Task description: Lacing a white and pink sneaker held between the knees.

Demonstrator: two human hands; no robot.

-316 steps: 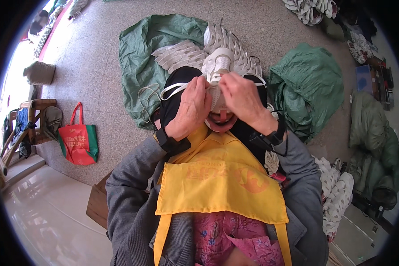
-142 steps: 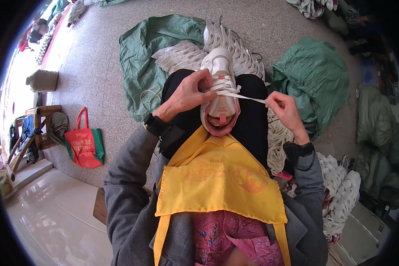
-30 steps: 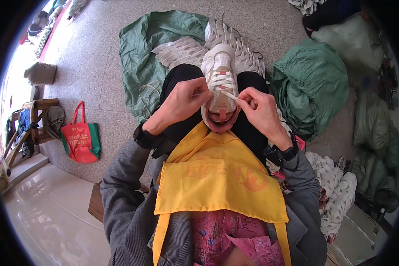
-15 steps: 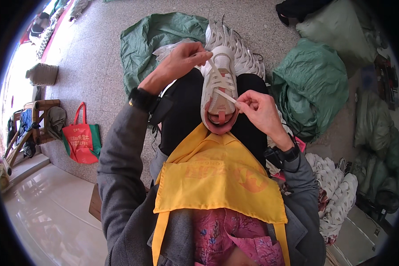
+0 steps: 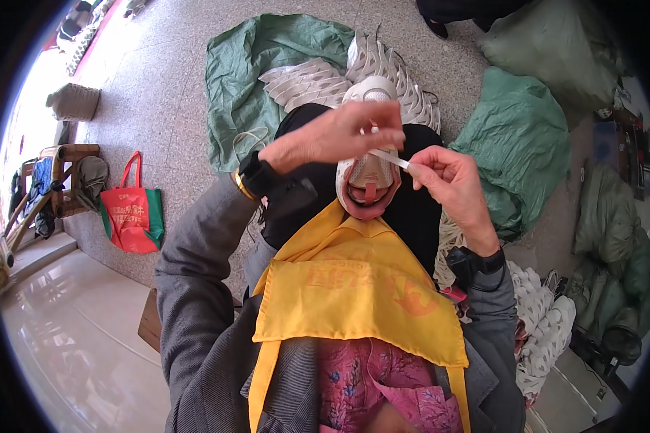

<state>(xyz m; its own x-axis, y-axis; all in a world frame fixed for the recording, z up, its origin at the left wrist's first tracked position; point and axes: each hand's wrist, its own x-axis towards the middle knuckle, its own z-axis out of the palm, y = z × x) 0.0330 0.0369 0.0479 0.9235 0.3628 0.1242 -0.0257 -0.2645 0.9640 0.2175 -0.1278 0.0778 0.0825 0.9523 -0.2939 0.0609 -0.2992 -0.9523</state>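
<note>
A white sneaker (image 5: 372, 173) with a pink collar and pull tab rests between my knees, its toe away from me and its heel against my yellow apron (image 5: 361, 281). My right hand (image 5: 458, 187) is closed at the shoe's right side, pinching the end of a flat white shoelace (image 5: 388, 156) that runs taut from the lacing. Across the middle of the shoe reaches my left hand (image 5: 343, 130), palm down. Motion smears its fingers, and whatever they may hold is not plain. This hand hides most of the lacing.
Rows of white shoe uppers (image 5: 310, 83) lie beyond my knees on a green sheet (image 5: 242, 72). Green sacks (image 5: 516, 144) bulge at the right, with more white uppers (image 5: 545, 339) near my right elbow. A red and green bag (image 5: 131, 220) stands left, near a bamboo chair (image 5: 68, 180).
My left hand has swung right from beside the toe to across the shoe, covering the laces. My right hand has shifted slightly right and still pinches its lace end.
</note>
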